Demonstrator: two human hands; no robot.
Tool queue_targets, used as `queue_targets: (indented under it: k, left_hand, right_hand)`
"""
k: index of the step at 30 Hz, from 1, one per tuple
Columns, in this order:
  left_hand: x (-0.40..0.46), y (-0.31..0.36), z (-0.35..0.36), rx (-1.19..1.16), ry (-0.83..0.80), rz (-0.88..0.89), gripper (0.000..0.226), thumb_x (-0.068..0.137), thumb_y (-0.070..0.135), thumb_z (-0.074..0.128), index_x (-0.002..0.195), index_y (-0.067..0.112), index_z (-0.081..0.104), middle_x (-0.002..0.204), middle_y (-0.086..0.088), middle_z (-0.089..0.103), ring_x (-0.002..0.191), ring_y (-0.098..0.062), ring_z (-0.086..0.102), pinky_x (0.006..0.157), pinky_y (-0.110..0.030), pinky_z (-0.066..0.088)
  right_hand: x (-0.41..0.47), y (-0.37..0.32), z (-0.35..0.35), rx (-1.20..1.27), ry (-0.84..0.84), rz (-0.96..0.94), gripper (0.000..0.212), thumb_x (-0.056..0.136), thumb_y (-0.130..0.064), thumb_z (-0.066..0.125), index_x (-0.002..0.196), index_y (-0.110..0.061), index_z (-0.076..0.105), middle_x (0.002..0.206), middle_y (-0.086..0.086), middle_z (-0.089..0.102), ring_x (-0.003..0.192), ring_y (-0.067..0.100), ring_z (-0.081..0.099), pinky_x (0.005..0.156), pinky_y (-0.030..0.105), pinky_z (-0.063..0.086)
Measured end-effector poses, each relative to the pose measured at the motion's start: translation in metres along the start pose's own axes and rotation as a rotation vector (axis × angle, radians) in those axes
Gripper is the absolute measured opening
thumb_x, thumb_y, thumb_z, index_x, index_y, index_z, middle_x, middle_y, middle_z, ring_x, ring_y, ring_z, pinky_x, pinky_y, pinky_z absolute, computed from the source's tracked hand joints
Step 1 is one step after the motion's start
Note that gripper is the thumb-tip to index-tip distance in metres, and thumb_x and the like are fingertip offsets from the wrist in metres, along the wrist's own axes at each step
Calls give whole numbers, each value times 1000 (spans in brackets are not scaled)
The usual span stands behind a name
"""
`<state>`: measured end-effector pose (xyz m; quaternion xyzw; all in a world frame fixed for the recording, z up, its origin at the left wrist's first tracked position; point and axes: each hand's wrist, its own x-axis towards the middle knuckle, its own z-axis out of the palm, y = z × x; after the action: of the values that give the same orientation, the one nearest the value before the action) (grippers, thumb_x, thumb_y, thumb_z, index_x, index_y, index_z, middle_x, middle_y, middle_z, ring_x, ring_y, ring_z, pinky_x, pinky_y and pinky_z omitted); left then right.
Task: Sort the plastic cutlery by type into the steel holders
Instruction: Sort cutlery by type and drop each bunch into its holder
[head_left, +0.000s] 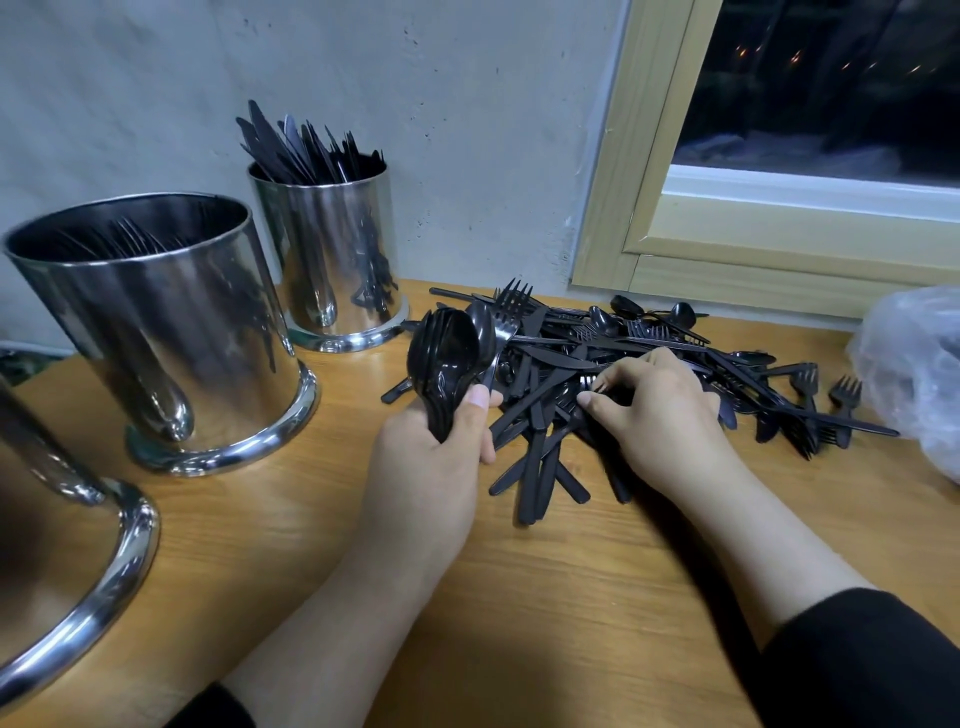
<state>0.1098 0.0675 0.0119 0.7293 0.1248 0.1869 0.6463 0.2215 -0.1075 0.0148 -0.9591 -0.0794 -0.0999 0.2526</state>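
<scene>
Your left hand (434, 441) grips spoon bundle (445, 358); your right hand (660, 410) pinches into cutlery pile (649, 358) on bench (519, 597). Knife holder (332, 249), fork holder (171, 322) at left.

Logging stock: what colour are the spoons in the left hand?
Black, glossy spoons, held by the left hand; clearest in the head view.

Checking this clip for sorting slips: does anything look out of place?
One thing: a fork stands among the stacked spoons gripped in the left hand, a mixed bunch. The right hand picks at the pile.
</scene>
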Motion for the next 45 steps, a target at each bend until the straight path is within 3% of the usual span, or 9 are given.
queue_targets:
  k: [7, 18, 21, 23, 26, 30, 34, 40, 45]
  left_hand:
    - [-1, 1, 2, 2, -9, -14, 39, 100, 43, 51, 84, 13, 71, 60, 6, 63, 52, -22, 45, 57, -35, 40]
    - [-2, 4, 3, -2, -2, -12, 33, 100, 42, 52, 81, 25, 72, 70, -15, 64, 50, -17, 46, 53, -32, 41]
    - [-1, 4, 2, 15, -2, 3, 33, 103, 40, 51, 82, 25, 72, 65, -9, 62, 50, -17, 47, 52, -30, 41]
    - [-1, 4, 1, 9, 0, 5, 34, 103, 40, 51, 82, 23, 73, 62, -6, 60, 51, -18, 46, 52, -30, 40]
    - [-2, 4, 0, 6, -1, 7, 36, 103, 40, 51, 85, 18, 73, 66, -14, 61, 53, -21, 47, 54, -33, 42]
    - [-2, 6, 0, -20, -2, 14, 33, 104, 39, 52, 81, 27, 73, 63, -4, 60, 50, -16, 47, 55, -31, 40]
    - [-4, 8, 1, -30, -19, 10, 30, 103, 40, 52, 84, 29, 71, 70, -27, 56, 54, -22, 42, 53, -34, 37]
    - [-7, 8, -1, -10, -11, 7, 32, 103, 42, 51, 83, 26, 71, 68, -26, 55, 54, -23, 42, 53, -35, 37]
    - [-3, 10, -3, 34, 72, 16, 45, 102, 43, 51, 83, 7, 71, 71, 11, 65, 52, -9, 52, 60, -35, 43]
  right_hand:
    - [1, -9, 4, -53, -24, -69, 32, 90, -53, 66, 114, -32, 70, 107, -3, 47, 115, 24, 45, 92, 42, 26]
    - [-1, -5, 1, 111, -3, -56, 18, 92, -43, 68, 80, -31, 62, 101, -6, 50, 107, 18, 48, 87, 39, 29]
    - [-3, 2, -7, 197, 61, -89, 16, 92, -38, 69, 81, -28, 64, 97, -8, 51, 102, 16, 49, 88, 35, 36]
    - [-6, 7, -12, 203, 94, -110, 15, 93, -35, 69, 83, -25, 65, 94, -10, 51, 97, 13, 49, 79, 26, 30]
    - [-10, 13, -18, 212, 147, -136, 13, 94, -32, 68, 85, -24, 64, 90, -13, 51, 89, 10, 48, 72, 23, 29]
    - [-18, 20, -26, 181, 189, -187, 13, 95, -31, 66, 86, -23, 60, 85, -13, 57, 79, 6, 52, 66, 10, 33]
    - [-26, 25, -31, 188, 253, -198, 14, 94, -30, 68, 85, -21, 62, 77, -11, 59, 74, 6, 54, 63, 24, 36]
    - [-30, 28, -39, 228, 514, -325, 10, 92, -22, 71, 90, -13, 68, 82, -8, 59, 77, 13, 53, 71, 23, 37]
    - [-35, 25, -46, 379, 557, -359, 7, 93, -22, 71, 89, -18, 68, 80, -4, 62, 75, 8, 57, 71, 15, 41]
